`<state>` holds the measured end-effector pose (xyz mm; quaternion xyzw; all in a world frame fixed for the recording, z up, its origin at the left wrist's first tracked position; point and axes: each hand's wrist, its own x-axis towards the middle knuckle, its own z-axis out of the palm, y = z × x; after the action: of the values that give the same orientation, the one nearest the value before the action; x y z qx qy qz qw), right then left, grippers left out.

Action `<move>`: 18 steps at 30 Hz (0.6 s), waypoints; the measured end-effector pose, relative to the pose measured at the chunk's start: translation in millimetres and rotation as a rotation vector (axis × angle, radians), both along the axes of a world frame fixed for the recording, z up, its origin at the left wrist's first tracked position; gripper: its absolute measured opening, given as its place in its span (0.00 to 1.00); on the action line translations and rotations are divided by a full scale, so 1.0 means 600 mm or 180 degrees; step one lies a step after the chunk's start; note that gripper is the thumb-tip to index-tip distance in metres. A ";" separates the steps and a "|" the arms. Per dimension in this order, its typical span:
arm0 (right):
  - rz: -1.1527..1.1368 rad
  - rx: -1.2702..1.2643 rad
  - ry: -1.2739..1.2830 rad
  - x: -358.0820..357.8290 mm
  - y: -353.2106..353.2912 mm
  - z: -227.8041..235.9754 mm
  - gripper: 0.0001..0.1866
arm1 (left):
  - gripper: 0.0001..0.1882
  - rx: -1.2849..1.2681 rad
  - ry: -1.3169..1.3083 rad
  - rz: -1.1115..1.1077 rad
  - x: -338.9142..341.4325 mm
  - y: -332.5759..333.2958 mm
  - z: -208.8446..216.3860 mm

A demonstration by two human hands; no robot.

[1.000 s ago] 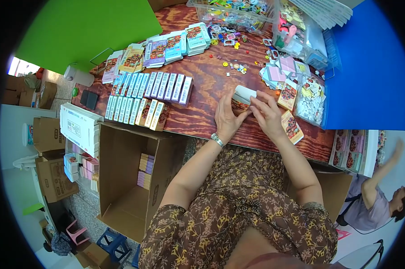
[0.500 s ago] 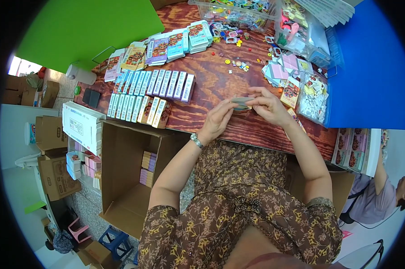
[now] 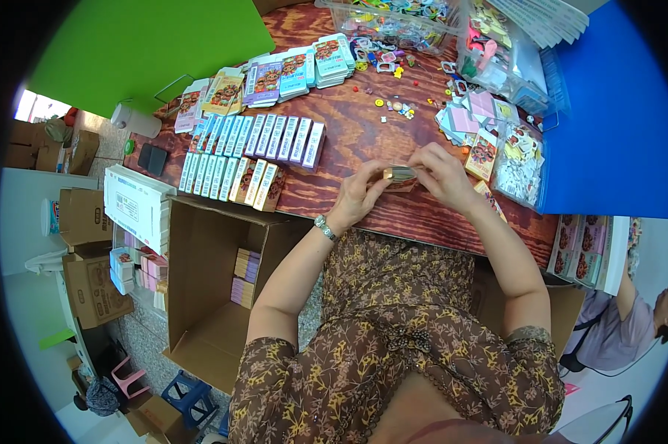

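Above the table's near edge, a small yellowish carton (image 3: pixel 399 175) is held between my two hands, its narrow side turned up and greyish inside. My left hand (image 3: pixel 360 192) is closed on its left end, thumb and fingers pinching it. At the other end, my right hand (image 3: pixel 442 177) has its fingers bent round the carton's edge. Those fingertips partly cover that end, so what lies inside cannot be made out. Nearest to my right hand lies a yellow printed carton (image 3: pixel 482 154). To the left of my hands stand rows of filled-out purple cartons (image 3: pixel 313 146) and yellow cartons (image 3: pixel 269 186).
Flat printed cartons (image 3: pixel 334 59) lie in stacks at the back. Small charms (image 3: pixel 400 108) are scattered mid-table. Clear bins (image 3: pixel 522 166) of small parts stand right and behind. A big cardboard box (image 3: pixel 212 296) is at the table's front left. Another person (image 3: pixel 622 325) is at far right.
The carton in my hands has turned so its yellowish end now shows at the left. My right hand's fingers have drawn down and in round its right end.
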<state>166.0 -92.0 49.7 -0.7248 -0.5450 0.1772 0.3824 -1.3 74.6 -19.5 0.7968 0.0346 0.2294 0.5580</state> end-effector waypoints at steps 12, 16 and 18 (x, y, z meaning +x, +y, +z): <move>0.0301 0.0138 -0.0369 -0.002 0.013 0.028 0.07 | 0.29 0.0124 0.0099 0.0088 -0.004 0.006 0.008; 0.0269 0.0103 -0.0749 -0.012 0.018 0.034 0.10 | 0.27 0.0218 -0.0018 0.0103 -0.002 0.006 0.007; 0.0247 0.0228 -0.1067 -0.021 0.019 0.033 0.10 | 0.27 0.0181 0.0023 0.0083 -0.003 0.007 0.006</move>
<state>153.4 -80.6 69.6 -0.7085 -0.6347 0.0489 0.3046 -3.3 78.7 -15.9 0.8126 0.0404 0.2347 0.5319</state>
